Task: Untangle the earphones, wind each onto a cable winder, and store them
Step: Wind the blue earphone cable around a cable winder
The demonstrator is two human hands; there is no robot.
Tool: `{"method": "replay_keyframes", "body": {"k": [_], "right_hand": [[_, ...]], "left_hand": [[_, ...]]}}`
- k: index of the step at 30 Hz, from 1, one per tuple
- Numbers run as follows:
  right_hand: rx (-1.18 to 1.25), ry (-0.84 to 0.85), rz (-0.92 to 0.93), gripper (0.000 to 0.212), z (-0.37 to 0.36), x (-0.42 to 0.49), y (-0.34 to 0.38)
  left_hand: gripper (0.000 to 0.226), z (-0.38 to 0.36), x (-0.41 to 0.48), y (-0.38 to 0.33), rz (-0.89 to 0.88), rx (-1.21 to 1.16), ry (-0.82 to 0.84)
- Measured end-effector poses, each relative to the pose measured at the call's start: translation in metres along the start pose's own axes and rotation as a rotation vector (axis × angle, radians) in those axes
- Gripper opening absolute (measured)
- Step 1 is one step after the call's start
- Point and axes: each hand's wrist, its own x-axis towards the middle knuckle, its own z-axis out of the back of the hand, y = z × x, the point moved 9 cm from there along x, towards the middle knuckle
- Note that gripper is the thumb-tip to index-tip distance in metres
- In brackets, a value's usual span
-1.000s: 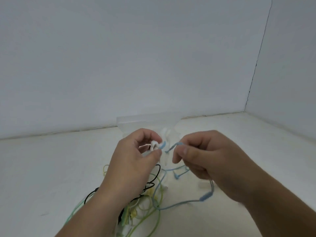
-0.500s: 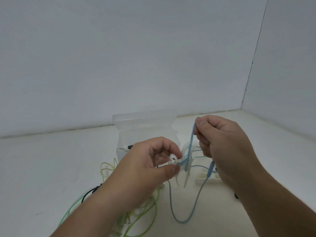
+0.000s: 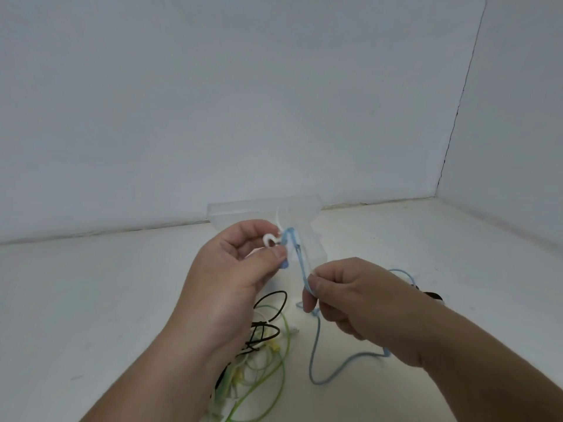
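1. My left hand [image 3: 234, 278] pinches the white winder [image 3: 270, 239] between thumb and fingers, with the first blue turns sitting just past the thumb tip. I'd keep that pinch firm so the winder cannot twist while cable goes on.
2. My right hand [image 3: 359, 303] is closed on the blue cable [image 3: 300, 263], thumb against forefinger, a little below and to the right of the left pinch. The short run between the two grips looks taut; I judge that tension about right, enough to lay turns snug without bending the winder.
3. Below the right grip the cable hangs slack in a loop, and another stretch curves out beyond the knuckles. I'd let it slide through the right fingers [image 3: 309, 303] as each turn goes on, not drag the whole length.
4. Each wrap should land beside the last one, close to the left thumb, so the thumb can trap it.
5. Under my left wrist lies the pile [image 3: 259, 351] of green, black and pale cords. The blue slack passes near it; whether it touches I cannot tell. I'd lift the right grip away from that side so nothing snags.
6. The clear box [image 3: 231, 211] stands just behind the left pinch, ready for storing once this one is wound.
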Motion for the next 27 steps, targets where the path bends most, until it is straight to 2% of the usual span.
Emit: {"method": "replay_keyframes", "body": {"k": [2, 5, 9, 13, 15, 16, 19, 20, 24, 27], "right_hand": [[0.047, 0.061, 0.033, 0.039, -0.004, -0.002, 0.006], [0.096, 0.175, 0.122, 0.034, -0.014, -0.009, 0.020], [0.049, 0.161, 0.247, 0.025, -0.007, -0.013, 0.033], [0.108, 0.149, 0.326, 0.022, -0.004, -0.019, 0.042], [0.137, 0.036, 0.354, 0.022, 0.007, -0.018, 0.045], [0.076, -0.052, 0.376, 0.024, 0.015, -0.018, 0.046], [-0.289, -0.330, 0.461, 0.029, 0.031, -0.023, 0.056], [-0.327, -0.404, 0.468, 0.030, 0.036, -0.025, 0.058], [-0.216, -0.632, 0.414, 0.031, 0.065, -0.028, 0.049], [-0.132, -0.707, 0.348, 0.031, 0.076, -0.028, 0.039]], "left_hand": [[0.026, 0.010, 0.002, 0.005, 0.049, -0.032, -0.098], [0.023, 0.020, 0.003, 0.007, 0.058, 0.083, -0.178], [0.019, 0.014, -0.001, 0.000, -0.016, 0.371, -0.119], [0.022, 0.003, -0.006, -0.008, -0.119, 0.675, -0.070], [0.023, -0.005, -0.007, -0.007, -0.157, 0.792, -0.001], [0.023, -0.008, -0.008, -0.006, -0.167, 0.847, 0.029], [0.025, -0.019, -0.012, 0.000, -0.164, 0.946, 0.122], [0.026, -0.022, -0.013, 0.002, -0.145, 0.939, 0.152], [0.031, -0.023, -0.015, 0.013, 0.008, 0.726, 0.194], [0.031, -0.028, -0.017, 0.018, 0.093, 0.518, 0.259]]}}
